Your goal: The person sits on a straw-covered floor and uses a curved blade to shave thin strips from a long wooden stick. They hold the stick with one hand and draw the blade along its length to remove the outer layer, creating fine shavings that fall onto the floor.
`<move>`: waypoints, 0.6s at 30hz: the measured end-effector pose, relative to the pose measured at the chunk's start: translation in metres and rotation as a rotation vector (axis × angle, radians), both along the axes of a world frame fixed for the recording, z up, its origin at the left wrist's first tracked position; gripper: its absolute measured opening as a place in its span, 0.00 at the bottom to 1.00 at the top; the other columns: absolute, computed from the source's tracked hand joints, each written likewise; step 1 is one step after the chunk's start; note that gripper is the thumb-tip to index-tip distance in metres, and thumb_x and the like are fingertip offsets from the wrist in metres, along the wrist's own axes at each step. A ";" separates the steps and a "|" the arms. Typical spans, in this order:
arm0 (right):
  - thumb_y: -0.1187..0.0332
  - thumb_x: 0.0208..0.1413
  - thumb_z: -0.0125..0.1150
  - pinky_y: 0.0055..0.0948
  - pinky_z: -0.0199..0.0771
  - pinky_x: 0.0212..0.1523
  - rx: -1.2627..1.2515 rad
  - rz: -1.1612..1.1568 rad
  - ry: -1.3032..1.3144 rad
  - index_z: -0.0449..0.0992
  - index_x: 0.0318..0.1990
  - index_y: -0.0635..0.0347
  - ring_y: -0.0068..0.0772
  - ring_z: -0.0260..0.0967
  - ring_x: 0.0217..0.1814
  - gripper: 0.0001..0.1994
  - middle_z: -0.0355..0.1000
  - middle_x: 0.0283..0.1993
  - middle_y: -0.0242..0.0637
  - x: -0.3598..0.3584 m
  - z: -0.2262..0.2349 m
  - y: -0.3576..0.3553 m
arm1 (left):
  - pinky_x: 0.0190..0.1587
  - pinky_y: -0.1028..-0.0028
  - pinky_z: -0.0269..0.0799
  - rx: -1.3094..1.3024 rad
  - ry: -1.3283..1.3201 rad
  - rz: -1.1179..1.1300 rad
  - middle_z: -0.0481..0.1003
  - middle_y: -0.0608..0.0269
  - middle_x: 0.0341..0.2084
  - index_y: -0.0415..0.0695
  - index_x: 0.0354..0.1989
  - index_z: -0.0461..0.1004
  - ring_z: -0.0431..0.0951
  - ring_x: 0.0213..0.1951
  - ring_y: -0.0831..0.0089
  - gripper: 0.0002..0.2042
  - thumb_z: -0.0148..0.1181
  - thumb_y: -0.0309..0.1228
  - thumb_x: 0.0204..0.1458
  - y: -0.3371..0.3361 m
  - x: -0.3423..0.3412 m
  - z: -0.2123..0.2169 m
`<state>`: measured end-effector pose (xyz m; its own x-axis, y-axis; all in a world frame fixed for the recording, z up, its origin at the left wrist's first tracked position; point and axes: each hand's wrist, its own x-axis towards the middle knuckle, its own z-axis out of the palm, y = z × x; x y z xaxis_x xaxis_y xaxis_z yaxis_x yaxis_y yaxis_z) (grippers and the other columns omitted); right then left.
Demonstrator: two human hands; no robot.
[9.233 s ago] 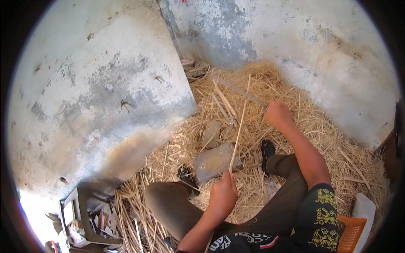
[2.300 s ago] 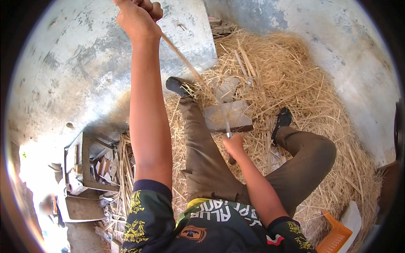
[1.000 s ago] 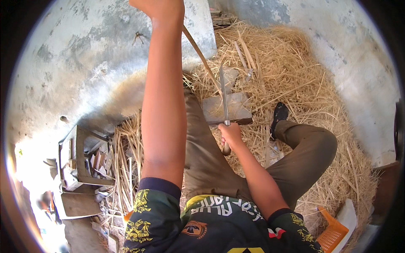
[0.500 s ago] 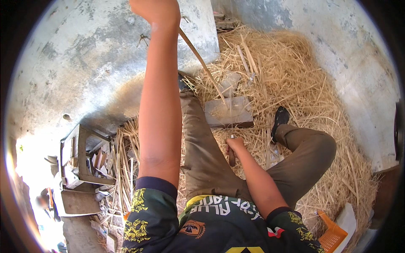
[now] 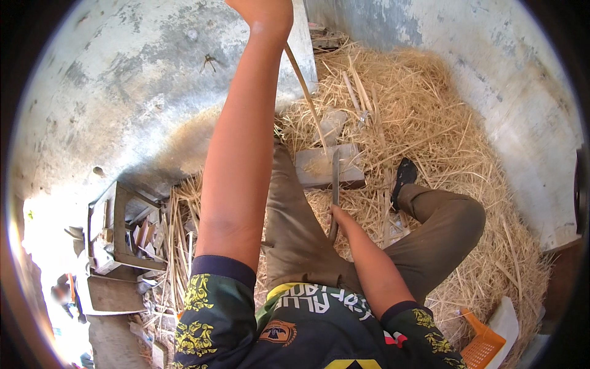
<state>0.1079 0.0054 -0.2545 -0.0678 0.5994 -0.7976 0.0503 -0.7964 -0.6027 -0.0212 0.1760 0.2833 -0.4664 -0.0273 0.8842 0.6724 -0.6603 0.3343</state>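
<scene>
Backed by a pale, flaking wall [image 5: 153, 104] across the upper left, and seated amid a straw heap [image 5: 442, 123] spreading over the upper middle and right. Visible toward the lower left, a battered wooden frame [image 5: 121, 215]. Working, it seems, over a grey block [image 5: 310, 167] at the centre. Slanting from the top edge down to that block, a thin stick [image 5: 302, 77], with its lower end just beside the tip of a long knife [image 5: 335, 178]; cannot tell whether touching. Reaching to the top edge with the left hand [image 5: 264, 12]; cannot tell how closed, with the fingers cut off there, though likely gripping the stick. Grasping the knife by its handle, with curled right hand [image 5: 339, 216], just below centre. Seemingly at the step of shaving the stick's lower end. Calls next for a steady stick and a shallow edge, kept clear of the leg [image 5: 289, 227].
</scene>
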 end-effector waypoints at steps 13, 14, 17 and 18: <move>0.66 0.54 0.61 0.36 0.69 0.17 0.203 -0.273 0.020 0.68 0.25 0.63 0.33 0.66 0.17 0.12 0.66 0.20 0.39 0.003 0.047 -0.013 | 0.32 0.71 0.67 -0.092 0.031 -0.527 0.68 0.64 0.23 0.40 0.42 0.70 0.67 0.26 0.74 0.16 0.43 0.41 0.71 -0.018 0.034 -0.001; 0.65 0.54 0.61 0.36 0.68 0.17 0.232 -0.253 -0.020 0.68 0.24 0.63 0.33 0.65 0.16 0.13 0.66 0.19 0.38 0.001 0.053 -0.013 | 0.30 0.72 0.66 -0.145 0.019 -0.577 0.67 0.66 0.22 0.41 0.41 0.70 0.66 0.25 0.76 0.16 0.42 0.41 0.71 -0.018 0.031 -0.002; 0.63 0.56 0.62 0.37 0.66 0.16 0.352 -0.203 -0.100 0.69 0.22 0.63 0.32 0.66 0.14 0.15 0.66 0.16 0.36 -0.003 0.070 -0.007 | 0.24 0.76 0.62 -0.201 0.001 -0.658 0.65 0.68 0.21 0.44 0.36 0.67 0.65 0.22 0.81 0.16 0.41 0.43 0.71 -0.015 0.029 0.002; 0.62 0.57 0.63 0.37 0.67 0.16 0.415 -0.194 -0.099 0.69 0.22 0.64 0.32 0.67 0.15 0.17 0.66 0.16 0.36 -0.003 0.074 -0.003 | 0.22 0.77 0.61 -0.202 0.022 -0.683 0.65 0.68 0.21 0.45 0.35 0.66 0.65 0.21 0.81 0.16 0.42 0.43 0.71 -0.014 0.030 0.003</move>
